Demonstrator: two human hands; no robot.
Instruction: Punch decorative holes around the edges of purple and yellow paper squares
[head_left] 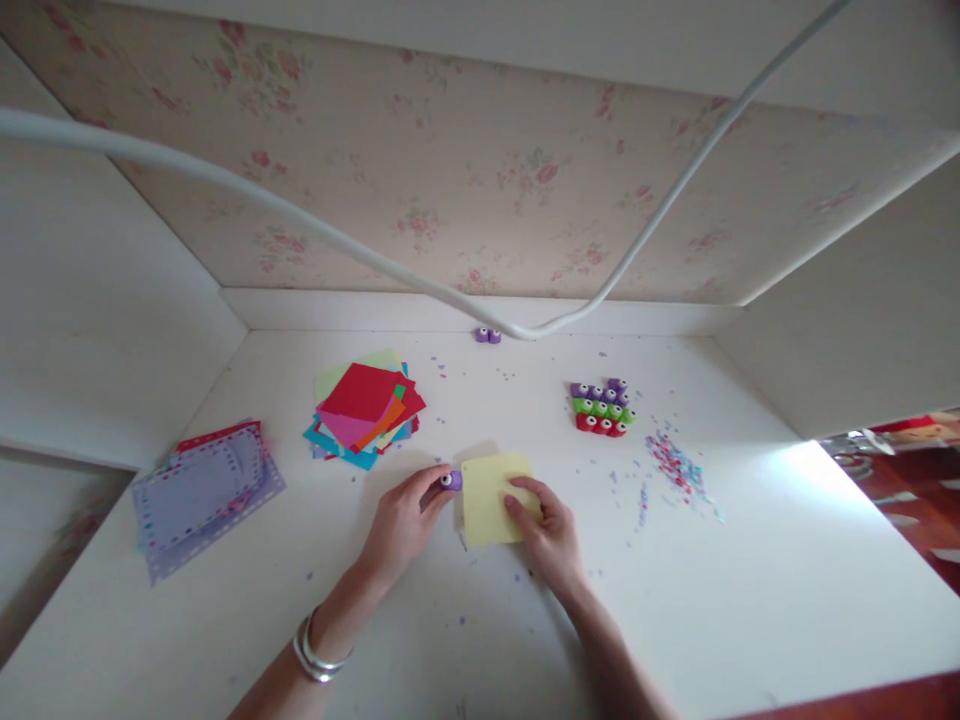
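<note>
A pale yellow paper square (489, 494) lies on the white desk (750, 600) in front of me. My left hand (403, 520) is closed round a small purple paper punch (451, 481), which sits at the left edge of the yellow square. My right hand (549, 530) rests on the square's right side, fingers pressed down flat on it.
A stack of coloured paper squares (366, 412) lies behind my left hand. Punched sheets (204, 492) lie at the far left. Several purple, green and red punches (601, 405) stand in rows at the back right, with paper confetti (679, 468) beside them. Two purple punches (488, 335) sit by the wall under a white cable (360, 250).
</note>
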